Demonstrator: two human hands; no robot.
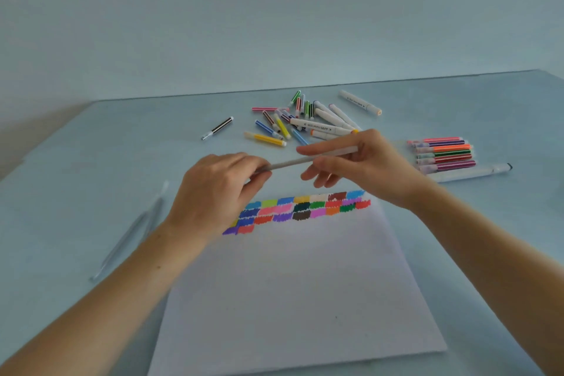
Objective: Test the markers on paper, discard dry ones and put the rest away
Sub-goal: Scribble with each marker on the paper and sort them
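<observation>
Both hands hold one white marker [308,159] above the far edge of the paper [293,284]. Left hand [213,189] pinches its left end; right hand [360,165] grips the right end, fingers curled round it. Loose marker pile [299,122] near the table's [76,168] far edge; sorted row [442,154] toward the right edge.

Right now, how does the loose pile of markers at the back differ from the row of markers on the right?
The loose pile of markers lies scattered, pens crossing at many angles; the row of markers lies tidy, pens side by side and parallel. The pile mixes thin colored markers with thick white ones; the row holds thin colored ones only. The pile sits beyond the hands; the row sits right of the right hand. Both rest on the table.
</observation>
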